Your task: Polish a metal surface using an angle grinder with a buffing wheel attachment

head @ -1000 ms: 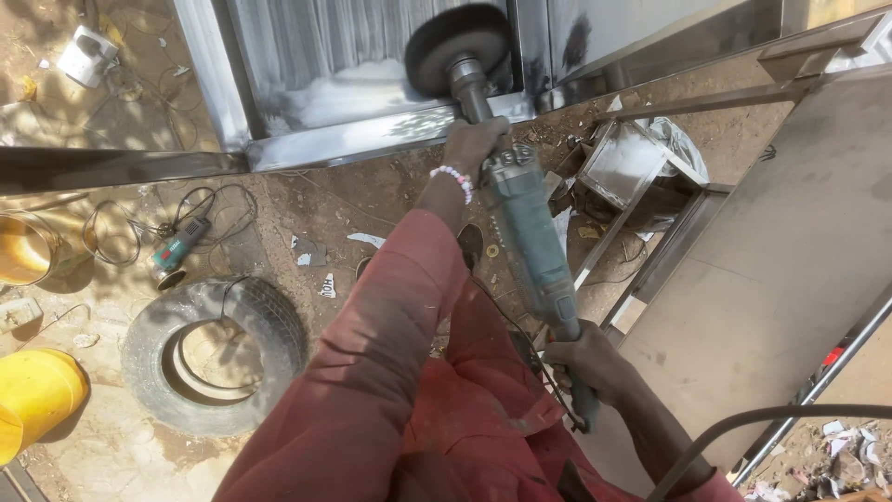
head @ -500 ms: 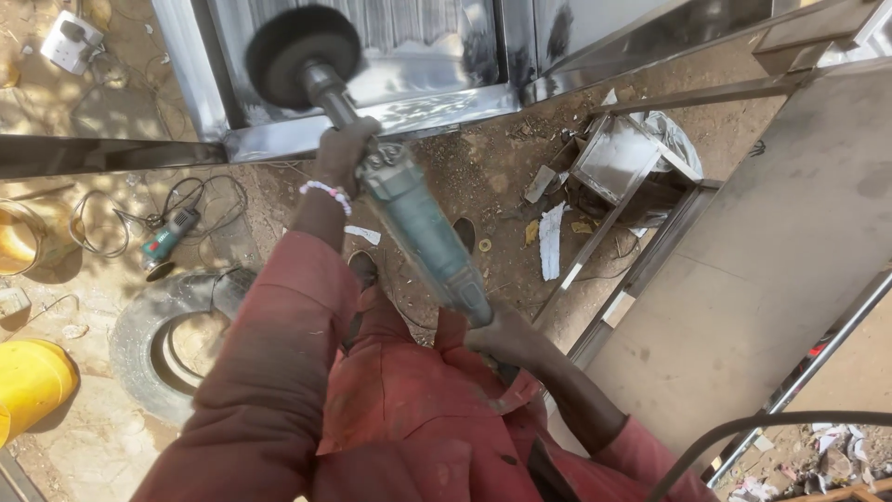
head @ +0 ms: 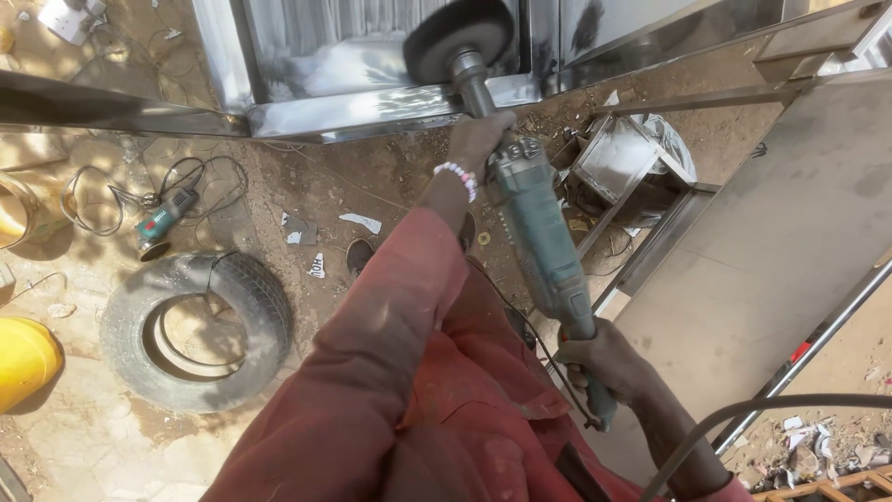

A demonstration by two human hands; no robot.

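A long green angle grinder [head: 537,240] with a round dark polishing wheel [head: 459,39] points away from me. My left hand [head: 477,138], with a bead bracelet on the wrist, grips its front end just behind the wheel shaft. My right hand [head: 602,361] is closed around the rear handle, where the black cable leaves. The wheel rests against the lower part of a shiny steel-framed panel [head: 372,104] with a white patch behind it. My red sleeves and clothes fill the lower middle.
An old tyre [head: 197,331] lies on the sandy ground at left, with a yellow container [head: 24,361] beyond it. A small green power tool [head: 163,221] and cables lie near the frame. A large steel sheet [head: 771,270] slopes at right; a metal box [head: 621,158] sits beside it.
The grinder's wheel has slid along the steel frame between frames, from right to left and back toward the right. Both hands have kept their grip throughout.
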